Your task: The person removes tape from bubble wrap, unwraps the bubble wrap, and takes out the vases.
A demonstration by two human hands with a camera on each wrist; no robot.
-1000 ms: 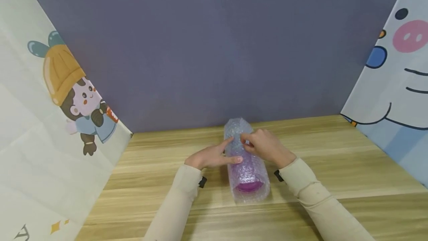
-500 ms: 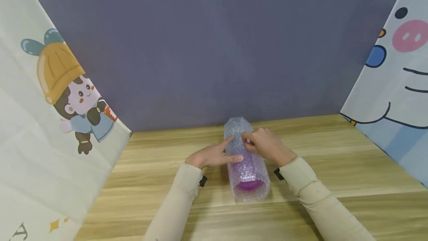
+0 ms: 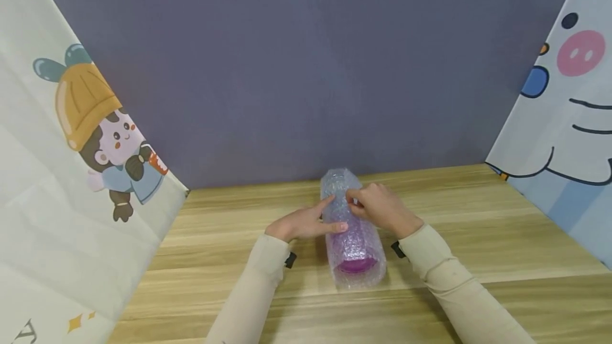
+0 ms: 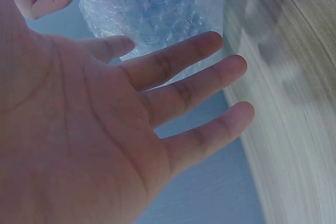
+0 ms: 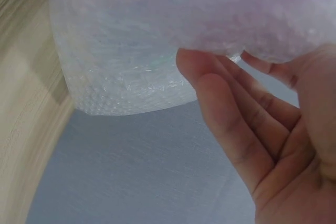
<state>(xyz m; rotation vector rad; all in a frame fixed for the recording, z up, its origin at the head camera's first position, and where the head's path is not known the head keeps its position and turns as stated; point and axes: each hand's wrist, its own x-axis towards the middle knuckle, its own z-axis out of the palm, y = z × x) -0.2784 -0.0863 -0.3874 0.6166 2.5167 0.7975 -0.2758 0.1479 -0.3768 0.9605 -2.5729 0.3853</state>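
A roll of clear bubble wrap [image 3: 356, 246] lies lengthwise on the table, wrapped around a purple, round-ended thing [image 3: 356, 265] whose kind I cannot make out. My left hand [image 3: 306, 223] spreads its thumb and index finger over the wrap's left side, and its other fingers are straight in the left wrist view. From the right, my right hand [image 3: 380, 207] has bent fingers and pinches the upper surface of the wrap between thumb and index finger. Just what bit lies between those fingertips is hidden. In the right wrist view, the bubble wrap [image 5: 131, 66] meets the bent fingers.
The wood-grain table [image 3: 229, 259] reaches back to a grey-blue panel [image 3: 306, 78]. White printed panels stand on both sides, with a cartoon child [image 3: 115, 137] at left and a pig snout [image 3: 580, 53] at right. The wrap's far end is close to the back panel.
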